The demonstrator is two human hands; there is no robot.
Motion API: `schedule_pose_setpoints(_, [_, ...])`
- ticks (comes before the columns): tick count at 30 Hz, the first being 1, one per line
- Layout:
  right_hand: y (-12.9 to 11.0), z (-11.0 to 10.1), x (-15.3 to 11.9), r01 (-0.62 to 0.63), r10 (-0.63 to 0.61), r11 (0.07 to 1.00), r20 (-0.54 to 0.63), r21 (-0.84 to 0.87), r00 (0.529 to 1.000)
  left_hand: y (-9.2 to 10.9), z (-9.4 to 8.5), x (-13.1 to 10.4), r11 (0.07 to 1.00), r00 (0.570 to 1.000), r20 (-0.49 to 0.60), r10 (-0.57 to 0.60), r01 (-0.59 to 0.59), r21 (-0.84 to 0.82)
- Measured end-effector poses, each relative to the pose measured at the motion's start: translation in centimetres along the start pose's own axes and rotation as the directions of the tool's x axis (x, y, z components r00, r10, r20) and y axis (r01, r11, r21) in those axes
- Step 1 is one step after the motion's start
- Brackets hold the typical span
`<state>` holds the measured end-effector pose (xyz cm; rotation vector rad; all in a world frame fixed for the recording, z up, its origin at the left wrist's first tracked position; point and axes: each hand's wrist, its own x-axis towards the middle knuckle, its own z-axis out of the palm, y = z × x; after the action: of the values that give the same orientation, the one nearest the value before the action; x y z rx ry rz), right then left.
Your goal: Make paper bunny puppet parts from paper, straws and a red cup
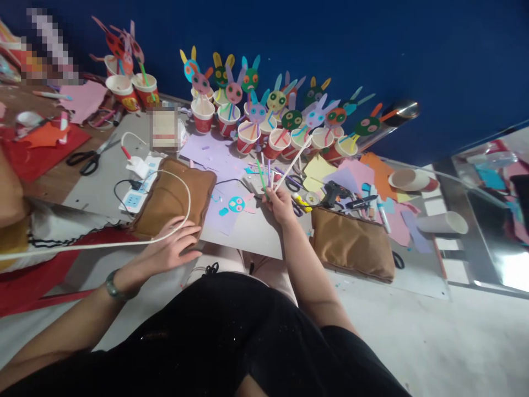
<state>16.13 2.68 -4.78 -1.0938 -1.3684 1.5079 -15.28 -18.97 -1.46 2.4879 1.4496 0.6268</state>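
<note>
My right hand [280, 204] is closed around several thin sticks or straws [292, 164], green, purple and white, which point up and away from me. Fingers spread, my left hand [177, 242] rests at the near edge of a brown cushion [171, 190] and holds nothing; a white cable [189, 201] passes by it. Between the hands, a blue paper rabbit face [237, 204] with pink ears lies on purple paper [219, 220].
Red paper cups [202, 122] with rabbit faces on straws stand along the back. Black scissors [88, 161] and a power strip [136, 193] lie left. To the right are a glue gun [334, 193], markers [383, 214] and another brown cushion [353, 242]. Someone's arm [9, 190] shows far left.
</note>
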Motion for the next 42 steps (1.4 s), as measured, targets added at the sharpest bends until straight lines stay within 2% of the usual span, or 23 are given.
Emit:
schedule_pose_setpoints(2, [0.0, 0.0, 0.0, -0.001, 0.001, 1.0, 0.003, 0.016, 1.0, 1.1, 0.0, 3.7, 0.994, 0.996, -0.016, 0.093, -0.094, -0.058])
schedule_pose_setpoints(4, [0.0, 0.0, 0.0, -0.002, 0.002, 0.999, -0.001, 0.047, 1.0, 2.0, 0.5, 8.5, 0.976, 0.985, 0.017, 0.174, -0.17, -0.134])
schedule_pose_setpoints(6, [0.0, 0.0, 0.0, -0.002, 0.002, 0.997, -0.01, 0.075, 1.0, 2.5, 1.3, 13.8, 0.971, 0.987, 0.032, 0.16, -0.151, -0.185])
schedule_pose_setpoints(8, [0.0, -0.1, 0.0, 0.005, -0.003, 0.995, -0.026, 0.098, 1.0, 2.4, 2.3, 19.0, 0.978, 0.999, 0.011, 0.052, -0.048, -0.202])
schedule_pose_setpoints(10, [0.0, -0.1, 0.1, 0.013, -0.009, 0.993, -0.038, 0.118, 0.999, 1.7, 3.2, 23.2, 0.965, 0.995, -0.019, -0.096, 0.089, -0.247])
schedule_pose_setpoints(13, [-0.1, -0.2, 0.1, 0.014, -0.007, 0.989, -0.047, 0.144, 0.999, -0.2, 4.1, 26.5, 0.897, 0.967, -0.052, -0.251, 0.212, -0.388])
schedule_pose_setpoints(15, [-0.1, -0.2, 0.2, 0.008, 0.0, 0.987, -0.051, 0.158, 0.999, -1.6, 4.3, 26.8, 0.847, 0.963, -0.037, -0.267, 0.216, -0.486])
schedule_pose_setpoints(17, [0.0, -0.3, 0.3, -0.003, 0.012, 0.985, -0.053, 0.172, 0.999, -2.9, 4.4, 26.4, 0.844, 0.979, 0.033, -0.202, 0.191, -0.501])
schedule_pose_setpoints(19, [0.1, -0.5, 0.4, -0.016, 0.025, 0.981, -0.048, 0.194, 0.999, -3.8, 4.5, 25.9, 0.882, 0.983, 0.144, -0.111, 0.165, -0.442])
schedule_pose_setpoints(22, [0.1, -0.6, 0.5, -0.026, 0.035, 0.973, -0.037, 0.228, 0.999, -4.3, 5.0, 25.5, 0.949, 0.961, 0.275, -0.043, 0.125, -0.289])
schedule_pose_setpoints(27, [0.0, -0.6, 0.4, -0.024, 0.03, 0.972, -0.023, 0.234, 0.999, -3.8, 6.0, 25.3, 0.989, 0.953, 0.3, -0.036, 0.077, -0.126])
schedule_pose_setpoints(30, [-0.1, -0.5, 0.4, -0.019, 0.027, 0.969, -0.026, 0.246, 0.999, -3.4, 6.1, 25.3, 0.988, 0.947, 0.319, -0.038, 0.083, -0.129])
schedule_pose_setpoints(34, [-0.1, -0.5, 0.4, -0.022, 0.03, 0.968, -0.032, 0.251, 0.999, -3.3, 5.9, 25.4, 0.975, 0.956, 0.293, -0.034, 0.097, -0.202])
schedule_pose_setpoints(36, [0.0, -0.5, 0.4, -0.022, 0.031, 0.968, -0.031, 0.252, 0.999, -3.1, 5.7, 25.4, 0.942, 0.96, 0.278, -0.048, 0.135, -0.307])
schedule_pose_setpoints(38, [0.0, -0.5, 0.4, -0.021, 0.03, 0.967, -0.031, 0.255, 0.999, -3.0, 5.6, 25.5, 0.857, 0.952, 0.285, -0.113, 0.239, -0.457])
schedule_pose_setpoints(40, [-0.1, -0.5, 0.3, -0.022, 0.031, 0.965, -0.032, 0.26, 0.999, -3.0, 5.5, 25.7, 0.71, 0.933, 0.295, -0.207, 0.351, -0.61])
schedule_pose_setpoints(42, [-0.1, -0.6, 0.3, -0.022, 0.032, 0.964, -0.034, 0.266, 0.999, -3.3, 5.4, 25.9, 0.564, 0.912, 0.266, -0.311, 0.403, -0.721])
